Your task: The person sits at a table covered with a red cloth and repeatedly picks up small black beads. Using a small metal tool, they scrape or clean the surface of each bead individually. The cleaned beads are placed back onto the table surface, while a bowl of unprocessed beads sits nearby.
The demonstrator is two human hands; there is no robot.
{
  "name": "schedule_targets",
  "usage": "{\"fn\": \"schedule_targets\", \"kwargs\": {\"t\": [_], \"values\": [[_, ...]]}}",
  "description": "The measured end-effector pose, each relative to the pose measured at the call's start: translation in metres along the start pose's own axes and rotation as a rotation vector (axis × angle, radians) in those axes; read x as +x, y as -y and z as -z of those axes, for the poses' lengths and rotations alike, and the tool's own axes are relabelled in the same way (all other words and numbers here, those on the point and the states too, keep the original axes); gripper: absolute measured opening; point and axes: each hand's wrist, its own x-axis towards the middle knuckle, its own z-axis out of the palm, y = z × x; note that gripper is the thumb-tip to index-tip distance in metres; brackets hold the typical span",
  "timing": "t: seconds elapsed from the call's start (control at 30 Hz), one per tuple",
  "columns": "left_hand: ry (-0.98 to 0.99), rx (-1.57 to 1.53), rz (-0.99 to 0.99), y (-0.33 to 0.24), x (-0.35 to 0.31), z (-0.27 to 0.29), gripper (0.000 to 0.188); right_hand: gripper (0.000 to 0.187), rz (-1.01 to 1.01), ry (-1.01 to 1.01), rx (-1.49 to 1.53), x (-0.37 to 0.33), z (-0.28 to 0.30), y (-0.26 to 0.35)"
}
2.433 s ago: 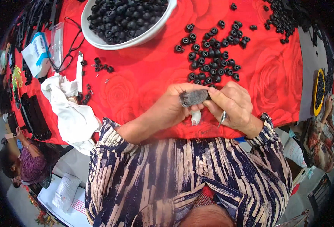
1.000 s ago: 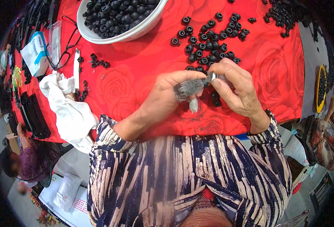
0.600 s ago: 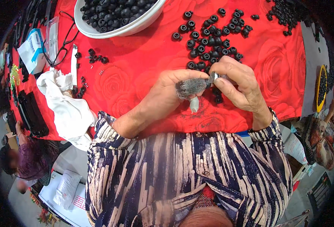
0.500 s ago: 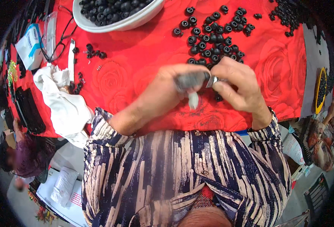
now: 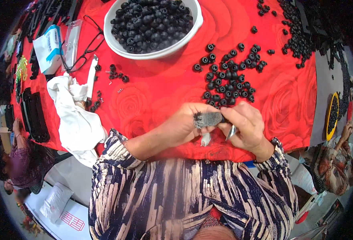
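My left hand (image 5: pixel 186 122) is closed over the near middle of the table. A worn grey cover (image 5: pixel 207 119) sits on its thumb, and a white wrap (image 5: pixel 205 139) shows below on a finger. At the thumb tip a small black part (image 5: pixel 224 118) is pinched, mostly hidden by the fingers. My right hand (image 5: pixel 246 126) is right beside it, closed around a small shiny metal blade (image 5: pixel 231 132) that points down toward me. Just beyond both hands lies a loose cluster of round black plastic parts with holes (image 5: pixel 228 82).
A white bowl (image 5: pixel 198 22) heaped with similar black parts stands at the far middle. To the left are a white cloth (image 5: pixel 74 124), eyeglasses (image 5: pixel 80 62), a white-handled knife (image 5: pixel 92 76) and small springs. More black pieces (image 5: pixel 292 32) lie far right. Other people sit at both sides.
The view has shifted, so the table and bowl show lower. The metal blade has tilted downward in my right hand, and the left thumb's grey cover now faces up more plainly.
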Motion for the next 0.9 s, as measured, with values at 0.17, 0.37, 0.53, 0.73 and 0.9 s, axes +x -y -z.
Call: {"fn": "schedule_targets", "kwargs": {"t": [0.17, 0.37, 0.53, 0.73, 0.9], "values": [[0.022, 0.057, -0.04, 0.003, 0.0, 0.005, 0.015, 0.037, 0.119, -0.015, -0.102, 0.0, -0.002, 0.005], [0.041, -0.019, 0.007, 0.0, 0.001, 0.007, 0.015, 0.034, 0.157, -0.033, -0.17, -0.001, -0.004, 0.006], [0.096, 0.024, -0.037, 0.002, 0.006, 0.016, 0.018, 0.038, 0.176, -0.039, -0.186, -0.003, -0.007, 0.006], [0.076, 0.054, -0.164, 0.006, 0.01, 0.024, 0.021, 0.026, 0.16, -0.145, -0.167, -0.004, -0.016, 0.004], [-0.108, 0.512, -0.481, 0.001, 0.002, 0.01, 0.023, 0.018, -0.297, -0.092, 0.135, 0.007, -0.011, 0.012]]}}
